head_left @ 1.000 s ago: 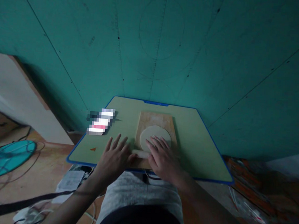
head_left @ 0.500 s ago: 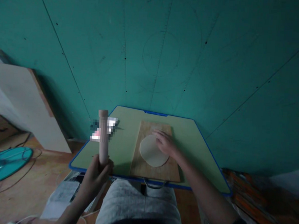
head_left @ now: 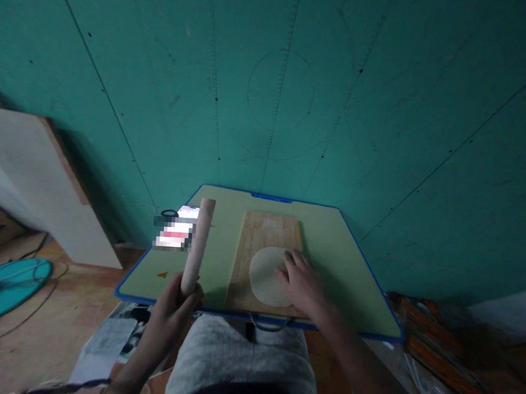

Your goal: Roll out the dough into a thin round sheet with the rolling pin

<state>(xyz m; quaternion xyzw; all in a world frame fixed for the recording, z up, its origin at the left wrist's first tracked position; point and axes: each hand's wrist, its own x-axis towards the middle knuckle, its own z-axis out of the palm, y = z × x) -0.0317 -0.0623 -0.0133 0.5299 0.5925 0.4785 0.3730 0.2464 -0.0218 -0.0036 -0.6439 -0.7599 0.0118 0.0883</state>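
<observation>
My left hand [head_left: 176, 301] is wrapped round the lower end of a pale wooden rolling pin [head_left: 199, 240], held upright with a slight lean to the right, off the board. A thin round dough sheet [head_left: 267, 277] lies flat on a wooden cutting board [head_left: 267, 227]. My right hand [head_left: 302, 282] grips the dough's right side, its fingers bent and the thumb pressed on top. That edge of the dough is hidden under the hand.
The board rests on a light green table [head_left: 327, 236] with a blue rim, against a green wall [head_left: 269, 90]. On the table's left lies a phone [head_left: 189, 213], partly blurred out, beside a black ring [head_left: 170, 213]. A pale panel [head_left: 45, 189] leans at far left.
My right hand and the dough sheet have moved nearer to me and slightly right on the board. The rolling pin has swung from a slight left lean to a right lean.
</observation>
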